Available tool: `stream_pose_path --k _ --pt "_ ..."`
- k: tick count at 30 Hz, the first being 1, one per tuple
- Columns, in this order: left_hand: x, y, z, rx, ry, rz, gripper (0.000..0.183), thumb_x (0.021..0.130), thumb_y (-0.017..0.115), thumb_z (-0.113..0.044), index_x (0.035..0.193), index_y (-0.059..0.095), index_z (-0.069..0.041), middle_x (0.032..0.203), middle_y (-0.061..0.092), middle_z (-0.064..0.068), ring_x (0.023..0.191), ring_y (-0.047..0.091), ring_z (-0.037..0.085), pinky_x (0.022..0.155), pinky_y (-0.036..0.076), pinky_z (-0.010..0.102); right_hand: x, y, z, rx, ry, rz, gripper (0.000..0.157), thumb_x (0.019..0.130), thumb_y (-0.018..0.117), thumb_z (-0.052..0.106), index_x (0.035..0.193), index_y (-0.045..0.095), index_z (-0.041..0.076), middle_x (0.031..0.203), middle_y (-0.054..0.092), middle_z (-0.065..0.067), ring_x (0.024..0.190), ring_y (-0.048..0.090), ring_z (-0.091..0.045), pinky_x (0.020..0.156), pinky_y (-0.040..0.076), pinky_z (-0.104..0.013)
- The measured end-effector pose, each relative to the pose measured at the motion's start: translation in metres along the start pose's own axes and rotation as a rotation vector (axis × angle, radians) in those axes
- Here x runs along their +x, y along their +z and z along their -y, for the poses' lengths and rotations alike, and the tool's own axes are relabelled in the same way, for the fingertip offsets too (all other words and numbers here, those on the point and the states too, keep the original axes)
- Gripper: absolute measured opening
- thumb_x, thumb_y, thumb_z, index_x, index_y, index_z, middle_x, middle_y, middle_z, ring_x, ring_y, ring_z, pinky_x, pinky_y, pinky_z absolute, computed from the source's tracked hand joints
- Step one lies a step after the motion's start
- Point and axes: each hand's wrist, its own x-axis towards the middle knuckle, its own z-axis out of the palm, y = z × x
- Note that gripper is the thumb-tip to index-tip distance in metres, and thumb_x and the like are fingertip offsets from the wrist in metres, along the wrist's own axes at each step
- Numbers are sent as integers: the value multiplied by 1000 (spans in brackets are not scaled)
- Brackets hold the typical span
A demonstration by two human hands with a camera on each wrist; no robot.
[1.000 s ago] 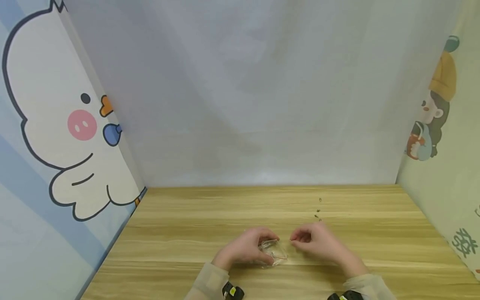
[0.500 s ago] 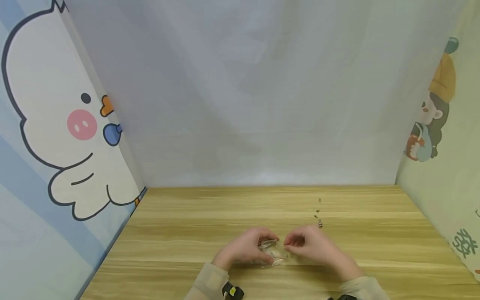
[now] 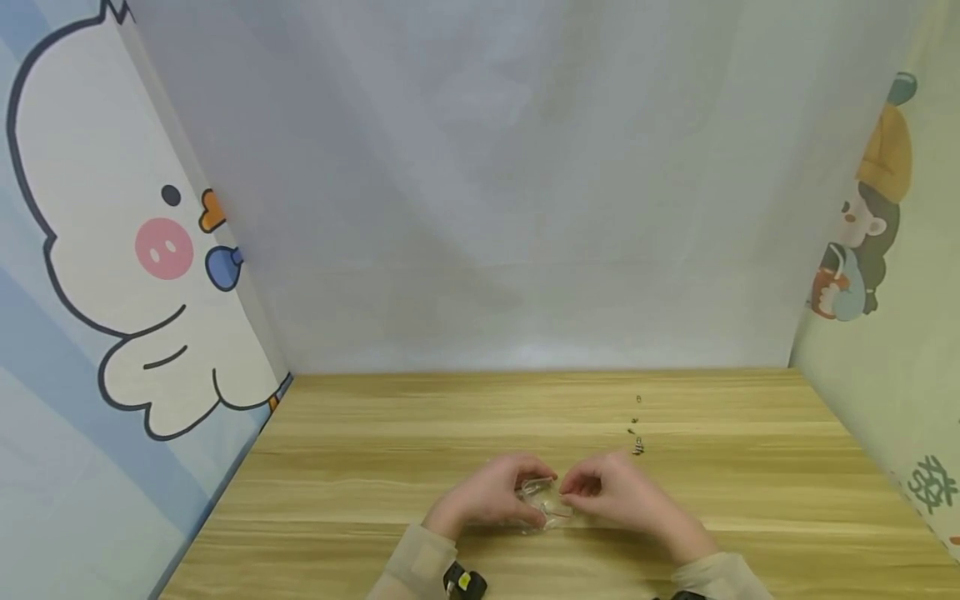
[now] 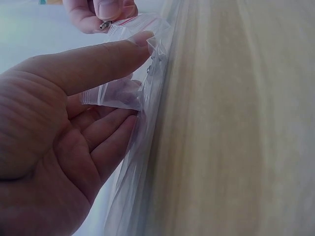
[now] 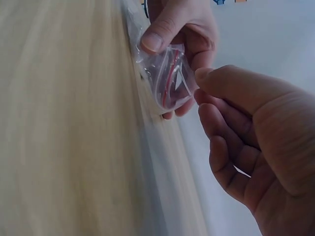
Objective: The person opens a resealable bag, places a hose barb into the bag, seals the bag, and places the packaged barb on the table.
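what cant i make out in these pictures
Left wrist: far end of the metal piece, hidden by the right grip.
Left wrist: part of the plastic bag, behind the left grip.
Head: shapes of the small parts, too small.
Head: right wrist's black device, cut off by the bottom edge.

left wrist (image 3: 444, 525) angles in from lower left | left grip (image 3: 489, 497): left thumb (image 4: 101, 65) nearly straight, left fingers (image 4: 110, 135) curved opposite | right wrist (image 3: 692, 542) angles in from lower right | right grip (image 3: 628, 493): right thumb (image 5: 241, 86) and index finger (image 5: 234, 113) pinch, other fingers (image 5: 229, 160) curl behind | palms turn inward
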Motion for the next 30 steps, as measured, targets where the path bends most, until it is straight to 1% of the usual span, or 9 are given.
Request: stream_pose_path --k 4,10,16,20,22,27,30 --pt "0 0 0 -8 4 -4 58 79 95 -10 132 73 -13 131 69 -10 119 60 5 110 45 31 1 6 -1 -11 0 -1 6 92 84 10 97 82 11 89 75 13 78 67 -1 71 61 -25" --pt "1 0 0 22 11 -5 58 79 96 -13 132 73 -14 129 69 -12 118 60 5 109 46 32 2 11 -1 -45 -4 -21 6 92 84 10 97 82 12 87 74 15 77 67 0 71 60 -24" --pt "-1 0 -2 53 -3 -11 59 79 96 -15 133 73 -16 131 69 -12 121 60 7 112 45 36 2 11 0 -50 -5 -23 7 93 83 9 100 83 10 92 77 10 81 68 -1 74 61 -25" --pt "-1 0 -2 47 -7 -11 59 78 96 -15 133 73 -16 132 69 -12 121 60 8 113 46 38 2 11 -1 -51 6 -24 9 92 82 7 101 83 10 93 78 9 81 68 -1 75 61 -25" --pt "-1 0 -2 45 -5 -11 59 78 96 -15 133 73 -16 131 69 -12 121 60 7 113 46 38 2 10 -1 -46 11 -25 10 92 82 7 101 83 10 93 78 9 81 68 -1 75 61 -25" --pt "-1 0 -2 54 -2 -11 60 78 96 -15 133 73 -16 130 69 -12 120 60 7 112 46 37 2 9 -1 -42 -18 -33 9 92 82 6 100 83 9 93 78 7 81 68 -1 74 61 -25" --pt "-1 0 -2 57 -3 -11 60 78 96 -15 133 73 -16 130 69 -12 118 61 6 111 46 36 2 8 -2 -34 -16 -29 8 92 82 7 100 83 9 94 78 7 81 69 -2 74 61 -26"
